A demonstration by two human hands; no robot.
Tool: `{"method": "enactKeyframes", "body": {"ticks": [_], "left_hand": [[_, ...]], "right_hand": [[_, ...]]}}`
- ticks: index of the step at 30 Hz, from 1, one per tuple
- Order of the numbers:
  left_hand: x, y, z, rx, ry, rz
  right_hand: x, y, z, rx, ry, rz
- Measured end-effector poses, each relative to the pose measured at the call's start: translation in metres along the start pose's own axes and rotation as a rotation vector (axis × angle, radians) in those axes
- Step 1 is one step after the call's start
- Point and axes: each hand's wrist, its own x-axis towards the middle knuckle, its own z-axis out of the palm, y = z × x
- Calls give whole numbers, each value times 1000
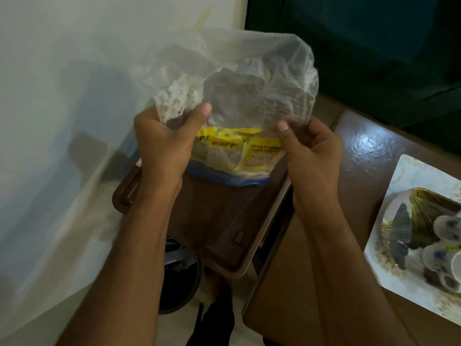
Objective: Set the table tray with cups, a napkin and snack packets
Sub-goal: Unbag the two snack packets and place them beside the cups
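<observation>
Both of my hands hold a clear plastic bag [239, 78] up over a brown tray [222, 221]. My left hand [162, 143] grips the bag's left side, my right hand [309, 151] pinches its right side. Yellow snack packets [239, 151] lie in the bottom of the bag, and a blue strip runs along its lower edge. At the right, a white patterned tray [404, 186] on the brown table [361, 146] carries white cups [446, 226] with blue marks, lying beside a dark gold-ribbed piece.
A pale wall fills the left side. A dark green surface rises at the top right. Below the brown tray stands a dark round container [179, 283] on the floor, with my dark-clothed legs at the bottom middle.
</observation>
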Motion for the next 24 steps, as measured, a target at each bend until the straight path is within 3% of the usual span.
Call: {"method": "enactKeyframes", "body": {"ticks": [7,16,22,24], "left_hand": [[9,20,-2,-41,27,112],[6,19,-8,-38,-22,97],[4,12,-12,-83,157,76],[1,25,-6,-48,77,160]], "right_hand": [[5,-2,1,28,38,-31],[0,-2,4,34,80,-173],[-2,-4,5,15,72,-238],[0,-5,5,4,69,-217]]}}
